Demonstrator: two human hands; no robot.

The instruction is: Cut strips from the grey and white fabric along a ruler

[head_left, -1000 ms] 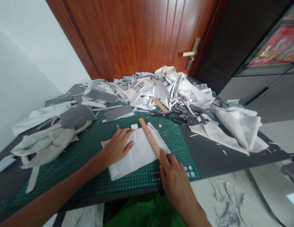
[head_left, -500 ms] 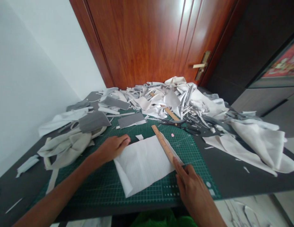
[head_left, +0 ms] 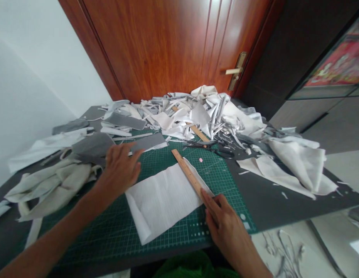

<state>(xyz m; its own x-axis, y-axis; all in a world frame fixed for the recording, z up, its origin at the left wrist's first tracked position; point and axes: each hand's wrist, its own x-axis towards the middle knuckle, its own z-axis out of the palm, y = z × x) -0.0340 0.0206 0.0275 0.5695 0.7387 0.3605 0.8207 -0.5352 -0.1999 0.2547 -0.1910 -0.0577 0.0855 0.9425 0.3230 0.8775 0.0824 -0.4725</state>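
Observation:
A white piece of cloth (head_left: 163,200) lies on the green cutting mat (head_left: 225,185), its left edge curled over. Slanting across the cloth's right side is a wooden ruler (head_left: 187,172). My right hand (head_left: 227,224) has its fingers closed around the ruler's near end. My left hand (head_left: 123,168) is above the mat, beyond the cloth's upper left corner, with its fingers apart and nothing visible in them. Its fingertips are beside a grey rectangular fabric piece (head_left: 149,142); whether they touch it I cannot tell.
Black scissors (head_left: 209,147) lie behind the ruler. A heap of white and grey scraps (head_left: 182,116) spreads along the back, with another wooden strip (head_left: 199,133) partly under it. Beige cloth (head_left: 56,183) is bunched at left; white fabric (head_left: 297,166) lies at right.
My left hand has opened from a fist and moved away from the cloth towards the grey pieces. A small white scrap beyond the cloth is no longer visible. My view has shifted right.

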